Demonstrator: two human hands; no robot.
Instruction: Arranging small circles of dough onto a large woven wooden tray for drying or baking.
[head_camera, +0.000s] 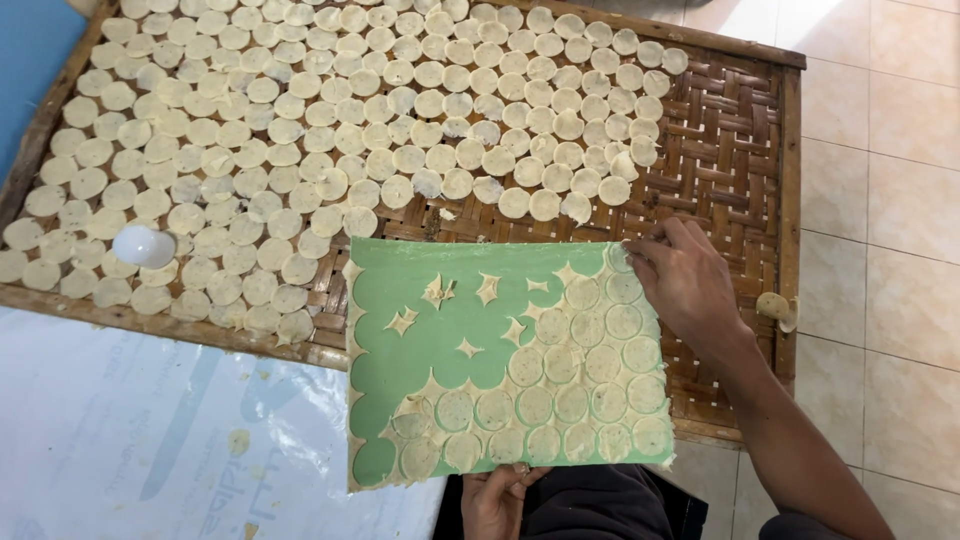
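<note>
A green sheet (420, 340) lies across the near edge of a woven bamboo tray (730, 170). Several round cut discs of pale dough (585, 365) cover its right and lower parts, with small star-shaped scraps (438, 291) left on the bare green. My left hand (500, 500) grips the sheet's near edge from below. My right hand (685, 285) rests on the sheet's upper right corner, fingertips on a dough disc there.
Several rows of dough discs (330, 120) cover most of the tray; its right part shows bare weave. A white round cutter-like cup (143, 246) sits on the tray's left. One disc (775, 305) hangs on the right frame. Plastic sheeting (120, 430) lies lower left, tiled floor (890, 200) right.
</note>
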